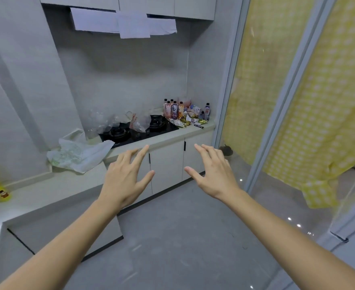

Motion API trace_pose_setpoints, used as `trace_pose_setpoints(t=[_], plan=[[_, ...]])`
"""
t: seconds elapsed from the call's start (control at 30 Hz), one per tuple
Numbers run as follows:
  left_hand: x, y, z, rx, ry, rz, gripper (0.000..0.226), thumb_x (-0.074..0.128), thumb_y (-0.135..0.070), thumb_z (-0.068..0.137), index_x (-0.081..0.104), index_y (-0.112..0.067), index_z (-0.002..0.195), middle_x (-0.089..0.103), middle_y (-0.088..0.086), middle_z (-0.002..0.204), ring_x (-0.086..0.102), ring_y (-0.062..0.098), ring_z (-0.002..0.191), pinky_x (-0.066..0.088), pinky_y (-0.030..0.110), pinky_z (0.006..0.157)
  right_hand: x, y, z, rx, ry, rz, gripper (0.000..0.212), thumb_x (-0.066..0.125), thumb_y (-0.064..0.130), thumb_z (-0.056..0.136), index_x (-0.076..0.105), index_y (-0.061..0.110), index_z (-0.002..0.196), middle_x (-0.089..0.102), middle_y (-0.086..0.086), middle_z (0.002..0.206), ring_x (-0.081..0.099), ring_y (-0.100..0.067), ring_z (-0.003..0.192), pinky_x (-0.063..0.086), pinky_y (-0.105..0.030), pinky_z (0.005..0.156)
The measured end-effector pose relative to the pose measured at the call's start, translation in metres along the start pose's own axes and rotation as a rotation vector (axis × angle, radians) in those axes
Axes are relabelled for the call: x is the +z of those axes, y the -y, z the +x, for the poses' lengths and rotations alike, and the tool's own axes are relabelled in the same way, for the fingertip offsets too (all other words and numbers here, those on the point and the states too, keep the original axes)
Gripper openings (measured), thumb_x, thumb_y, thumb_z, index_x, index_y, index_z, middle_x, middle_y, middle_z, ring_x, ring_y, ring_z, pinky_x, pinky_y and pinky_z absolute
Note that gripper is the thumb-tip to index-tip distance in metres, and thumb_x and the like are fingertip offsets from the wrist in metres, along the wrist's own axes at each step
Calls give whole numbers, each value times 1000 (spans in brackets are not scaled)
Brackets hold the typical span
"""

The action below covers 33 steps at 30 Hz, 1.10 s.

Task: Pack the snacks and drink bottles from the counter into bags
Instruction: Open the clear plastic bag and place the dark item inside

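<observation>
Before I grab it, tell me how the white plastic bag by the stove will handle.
The white plastic bag lies crumpled and slumped, so probably floppy and light. Its thin film looks slippery; it may sag from one hand.

Even, soft indoor light. Small glare spots on glossy floor (193,237). Wide-angle bending at edges. Overall soft focus; distant counter (193,132) slightly blurred.

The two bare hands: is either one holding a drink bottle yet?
No: the left hand and right hand hover open and empty above the grey floor, while the drink bottles stand on the far counter.
</observation>
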<state>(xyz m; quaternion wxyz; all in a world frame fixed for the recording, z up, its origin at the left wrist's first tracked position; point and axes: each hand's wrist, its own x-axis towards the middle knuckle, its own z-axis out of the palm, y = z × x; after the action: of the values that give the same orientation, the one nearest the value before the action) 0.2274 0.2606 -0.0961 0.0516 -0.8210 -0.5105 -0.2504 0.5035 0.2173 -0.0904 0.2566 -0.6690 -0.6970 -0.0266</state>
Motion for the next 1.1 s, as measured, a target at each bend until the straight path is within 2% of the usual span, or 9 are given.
trace_pose_setpoints(t=[0.17,0.5,0.67,0.83,1.1], plan=[[40,-7,52,4,22,-13,74,35,-66,96,20,-35,161,47,3,143,44,24,133,47,46,100,20,-43,47,46,39,42,81,47,70,96,26,29,162,33,2,163,26,-20,150,32,-47,119],[134,19,160,-21,38,-77,73,37,-66,97,21,-35,162,45,-2,145,43,20,135,46,43,100,74,-100,168,25,29,49,81,50,71,93,29,30,160,36,4,160,27,-19,149,34,-47,118],[189,46,242,-15,46,-118,73,33,-67,97,21,-36,161,45,-2,146,41,20,137,45,43,101,106,-133,250,32,49,6,80,48,71,94,28,31,160,35,4,160,24,-17,149,31,-46,118],[229,73,339,-14,62,-142,73,32,-68,96,25,-34,161,44,0,151,40,21,141,43,45,106,133,-166,341,75,65,-36,84,37,77,90,30,30,160,37,3,159,29,-19,148,37,-50,117],[292,90,464,45,104,-135,73,37,-64,97,27,-32,161,46,4,150,40,25,140,44,47,102,178,-224,439,132,73,-38,84,37,77,90,32,29,159,40,3,157,33,-22,145,40,-50,113]])
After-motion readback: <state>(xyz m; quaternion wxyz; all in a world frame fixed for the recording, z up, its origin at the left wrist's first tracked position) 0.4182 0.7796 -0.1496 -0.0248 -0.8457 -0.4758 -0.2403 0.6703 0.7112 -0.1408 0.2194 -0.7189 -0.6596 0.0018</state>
